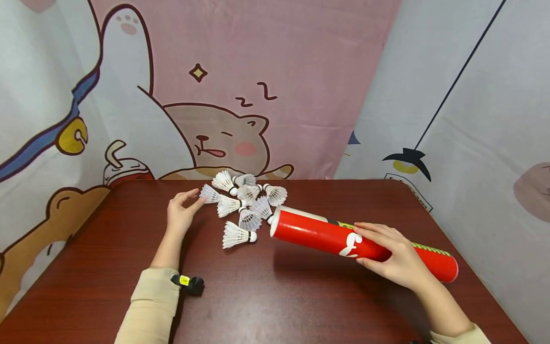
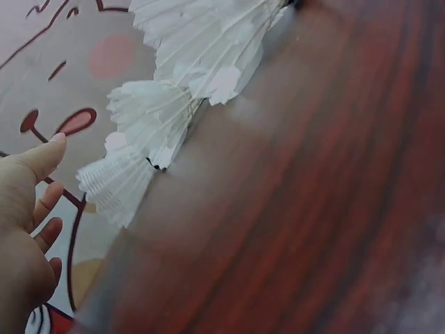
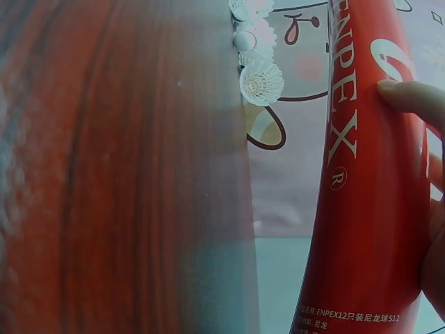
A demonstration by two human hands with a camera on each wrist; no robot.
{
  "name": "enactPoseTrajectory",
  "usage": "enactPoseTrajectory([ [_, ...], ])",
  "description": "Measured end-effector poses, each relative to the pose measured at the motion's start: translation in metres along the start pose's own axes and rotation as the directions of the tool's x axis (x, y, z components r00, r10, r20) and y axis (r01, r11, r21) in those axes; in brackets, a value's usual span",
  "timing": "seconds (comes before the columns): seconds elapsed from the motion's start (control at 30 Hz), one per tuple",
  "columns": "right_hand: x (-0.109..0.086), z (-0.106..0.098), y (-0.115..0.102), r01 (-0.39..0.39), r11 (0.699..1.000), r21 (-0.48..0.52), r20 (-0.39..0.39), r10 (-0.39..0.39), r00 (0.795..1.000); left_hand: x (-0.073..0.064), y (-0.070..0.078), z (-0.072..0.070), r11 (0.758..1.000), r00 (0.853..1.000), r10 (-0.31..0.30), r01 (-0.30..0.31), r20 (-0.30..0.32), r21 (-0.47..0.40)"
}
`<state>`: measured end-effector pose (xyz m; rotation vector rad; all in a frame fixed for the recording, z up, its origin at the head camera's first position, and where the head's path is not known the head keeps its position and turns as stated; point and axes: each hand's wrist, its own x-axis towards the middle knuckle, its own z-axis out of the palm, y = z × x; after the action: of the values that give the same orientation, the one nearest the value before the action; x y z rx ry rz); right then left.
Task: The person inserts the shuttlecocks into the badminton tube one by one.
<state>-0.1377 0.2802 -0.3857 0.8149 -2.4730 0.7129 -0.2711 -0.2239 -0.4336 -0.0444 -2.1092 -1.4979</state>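
Note:
My right hand (image 1: 397,258) grips a red shuttlecock tube (image 1: 313,232) around its middle, the thumb on the near side. The tube slants over the table, its left end close to the shuttlecocks and higher in the head view than its right end. In the right wrist view the thumb presses the red tube wall (image 3: 365,209), which bears white lettering. My left hand (image 1: 179,217) reaches to the left of the pile, fingers spread and slightly bent. Its fingertips are right by the leftmost shuttlecock (image 1: 208,194), with nothing gripped between them in the left wrist view.
Several white shuttlecocks lie in a loose pile at the table's back; one shuttlecock (image 1: 237,235) lies nearest the front. The brown wooden table (image 1: 240,296) ends at a cartoon-printed curtain (image 1: 309,95). A small black camera (image 1: 196,285) is strapped at my left cuff.

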Motion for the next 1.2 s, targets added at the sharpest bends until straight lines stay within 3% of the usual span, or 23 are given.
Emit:
enactPoseTrajectory([
  [0.27,0.0,-0.001,0.0,0.006,1.0,0.001,-0.003,-0.006,1.0,-0.001,-0.015,0.0,0.996,0.996,-0.085,0.085,0.004,-0.019],
  [0.53,0.002,-0.003,0.0,0.0,1.0,0.0,-0.009,0.0,1.0,-0.002,-0.006,0.0,0.987,0.992,-0.13,0.13,0.007,-0.091],
  [0.83,0.001,-0.001,-0.001,-0.01,1.0,-0.001,-0.004,0.01,1.0,0.004,-0.027,0.008,0.99,0.989,-0.138,0.136,-0.048,-0.032],
  [1.03,0.001,-0.002,0.0,-0.003,1.0,-0.003,-0.009,0.003,1.0,0.004,-0.027,0.009,0.979,0.978,-0.2,0.201,-0.063,0.014],
  [1.2,0.001,-0.002,0.001,-0.003,1.0,-0.004,-0.009,0.003,1.0,0.004,-0.029,0.009,0.979,0.975,-0.205,0.205,-0.088,-0.015],
])
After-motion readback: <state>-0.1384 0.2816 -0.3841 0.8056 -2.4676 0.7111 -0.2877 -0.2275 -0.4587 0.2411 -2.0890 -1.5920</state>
